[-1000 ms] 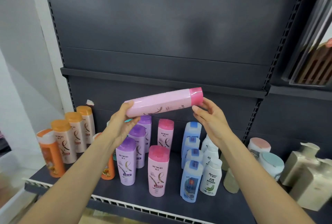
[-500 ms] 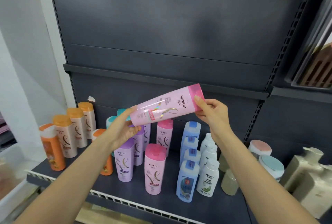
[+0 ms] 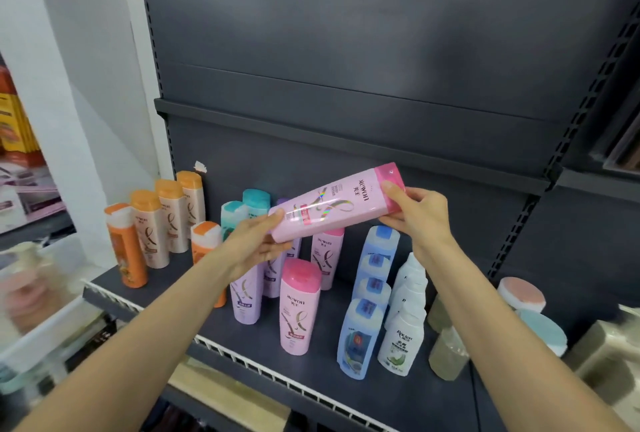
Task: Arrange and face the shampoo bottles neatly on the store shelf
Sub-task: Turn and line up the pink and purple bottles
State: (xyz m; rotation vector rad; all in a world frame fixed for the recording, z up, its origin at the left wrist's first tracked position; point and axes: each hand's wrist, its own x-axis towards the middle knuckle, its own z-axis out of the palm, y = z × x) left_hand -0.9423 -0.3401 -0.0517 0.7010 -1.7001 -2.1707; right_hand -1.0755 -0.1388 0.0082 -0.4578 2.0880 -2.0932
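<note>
I hold a pink shampoo bottle (image 3: 332,204) sideways in the air above the shelf, its printed label facing me and its darker pink cap to the right. My left hand (image 3: 258,246) cups the bottle's base from below. My right hand (image 3: 414,211) grips the cap end with thumb on top. Below them on the dark shelf (image 3: 408,393) stand another pink bottle (image 3: 298,307), purple bottles (image 3: 246,298), several blue bottles (image 3: 360,338) in a row and white bottles (image 3: 401,340).
Orange-capped beige bottles (image 3: 152,227) and orange bottles (image 3: 125,244) stand at the shelf's left, teal-capped ones (image 3: 254,204) behind. Round jars (image 3: 521,293), pale green bottles (image 3: 448,352) and beige dispensers (image 3: 609,355) crowd the right. A narrow shelf ledge (image 3: 346,140) runs above. A white wire rail (image 3: 263,371) lines the front edge.
The pink bottle has turned about its long axis so the label now faces me, and it tilts with the cap end higher. Both hands kept their hold; the view shifted right.
</note>
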